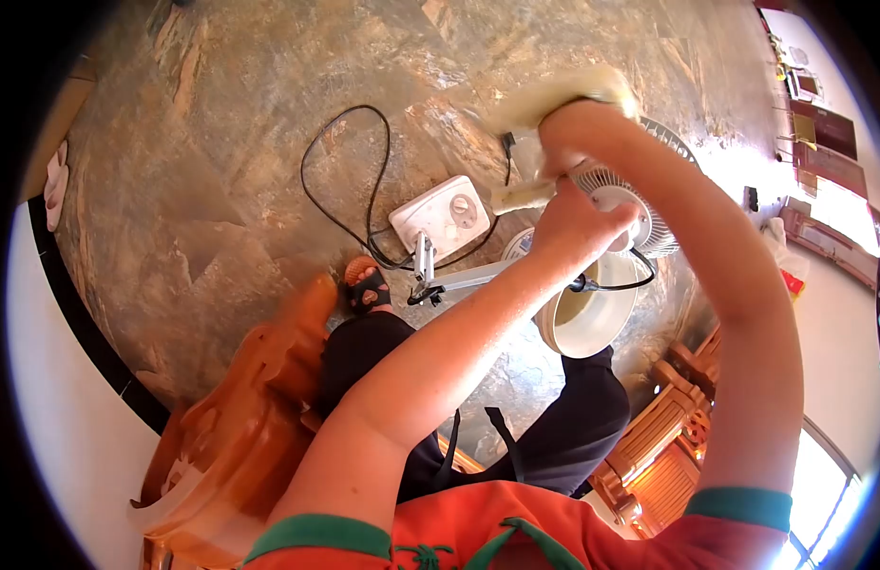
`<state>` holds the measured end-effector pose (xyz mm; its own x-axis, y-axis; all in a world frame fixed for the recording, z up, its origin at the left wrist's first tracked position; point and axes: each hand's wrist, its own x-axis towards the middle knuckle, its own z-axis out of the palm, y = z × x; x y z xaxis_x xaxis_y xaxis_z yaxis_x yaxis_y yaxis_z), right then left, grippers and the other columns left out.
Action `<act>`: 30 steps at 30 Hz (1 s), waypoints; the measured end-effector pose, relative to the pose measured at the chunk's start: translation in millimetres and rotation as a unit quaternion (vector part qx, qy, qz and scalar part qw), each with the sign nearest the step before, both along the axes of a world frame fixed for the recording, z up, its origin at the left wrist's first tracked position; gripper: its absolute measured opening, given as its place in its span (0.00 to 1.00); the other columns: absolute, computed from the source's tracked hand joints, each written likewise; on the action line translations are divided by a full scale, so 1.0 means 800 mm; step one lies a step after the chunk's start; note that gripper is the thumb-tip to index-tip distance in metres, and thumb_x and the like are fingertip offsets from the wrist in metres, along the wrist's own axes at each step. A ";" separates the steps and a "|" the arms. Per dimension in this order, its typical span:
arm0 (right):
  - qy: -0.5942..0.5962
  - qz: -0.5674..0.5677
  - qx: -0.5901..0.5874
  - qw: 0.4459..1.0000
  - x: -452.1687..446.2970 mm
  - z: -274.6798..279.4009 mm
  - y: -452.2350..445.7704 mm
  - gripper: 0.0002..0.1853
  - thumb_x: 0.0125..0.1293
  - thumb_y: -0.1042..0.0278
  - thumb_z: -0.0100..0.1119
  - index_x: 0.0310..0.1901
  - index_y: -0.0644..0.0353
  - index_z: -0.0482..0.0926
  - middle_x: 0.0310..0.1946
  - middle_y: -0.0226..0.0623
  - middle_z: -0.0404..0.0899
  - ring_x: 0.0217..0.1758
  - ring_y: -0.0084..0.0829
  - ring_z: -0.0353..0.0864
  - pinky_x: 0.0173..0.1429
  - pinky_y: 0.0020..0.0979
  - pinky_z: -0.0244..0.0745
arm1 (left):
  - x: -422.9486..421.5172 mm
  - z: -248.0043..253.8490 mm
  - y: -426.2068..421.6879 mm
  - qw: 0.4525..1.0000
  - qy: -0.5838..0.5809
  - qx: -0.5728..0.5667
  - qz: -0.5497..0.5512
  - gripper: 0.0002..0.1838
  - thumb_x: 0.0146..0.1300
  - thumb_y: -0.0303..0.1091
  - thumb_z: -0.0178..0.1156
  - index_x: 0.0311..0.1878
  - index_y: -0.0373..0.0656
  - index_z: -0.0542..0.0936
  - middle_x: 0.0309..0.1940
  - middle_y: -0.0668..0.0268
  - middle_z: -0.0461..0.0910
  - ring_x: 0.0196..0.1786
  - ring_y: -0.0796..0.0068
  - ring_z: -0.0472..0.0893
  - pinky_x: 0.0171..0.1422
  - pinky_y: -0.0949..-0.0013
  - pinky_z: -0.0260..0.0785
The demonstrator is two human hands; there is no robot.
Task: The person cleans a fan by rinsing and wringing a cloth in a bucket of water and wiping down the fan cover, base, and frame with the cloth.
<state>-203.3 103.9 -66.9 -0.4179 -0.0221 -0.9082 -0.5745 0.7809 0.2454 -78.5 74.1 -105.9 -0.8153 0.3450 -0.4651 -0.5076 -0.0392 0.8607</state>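
Note:
A white electric fan lies tilted across the floor in front of me. Its square base [442, 218] has a round dial, and a thin pole [468, 277] joins it to the head. My left hand [584, 228] grips the fan head by the back of its white wire grille [660, 223], fingers partly hidden. My right hand [578, 138] is closed round a pale yellowish cloth [606, 85], smeared by motion, at the grille's far edge. Below the left hand stands a white bucket [600, 318]. A pale piece [524, 197] beside the hands is too blurred to name.
A black power cord [312, 180] loops over the stone-patterned floor [221, 114] to the left. Carved wooden furniture stands near my left leg [240, 408] and behind my right leg [668, 456]. My sandalled foot [367, 285] is beside the fan base. Pink slippers [56, 185] lie far left.

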 end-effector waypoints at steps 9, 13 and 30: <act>0.059 0.085 0.087 0.991 0.021 0.025 -0.004 0.13 0.61 0.65 0.49 0.30 0.61 0.82 0.32 0.43 0.82 0.36 0.36 0.83 0.41 0.36 0.76 | -0.003 0.014 -0.013 0.997 -0.056 0.045 -0.029 0.38 0.44 0.56 0.66 0.43 0.25 0.74 0.35 0.48 0.80 0.38 0.60 0.82 0.42 0.65 0.74; 0.014 0.092 0.024 0.995 0.031 0.032 0.006 0.12 0.59 0.67 0.50 0.34 0.60 0.83 0.36 0.42 0.82 0.36 0.36 0.83 0.42 0.37 0.76 | 0.000 0.008 -0.009 1.000 -0.010 0.021 -0.008 0.34 0.44 0.56 0.66 0.42 0.31 0.78 0.36 0.52 0.82 0.39 0.63 0.83 0.44 0.65 0.73; 0.535 -0.586 -0.433 0.429 0.205 0.039 0.257 0.19 0.66 0.58 0.54 0.47 0.66 0.80 0.37 0.39 0.82 0.40 0.27 0.78 0.48 0.28 0.72 | -0.003 0.007 -0.004 0.989 -0.066 0.075 -0.105 0.25 0.59 0.52 0.58 0.46 0.37 0.77 0.33 0.60 0.82 0.30 0.74 0.82 0.24 0.76 0.67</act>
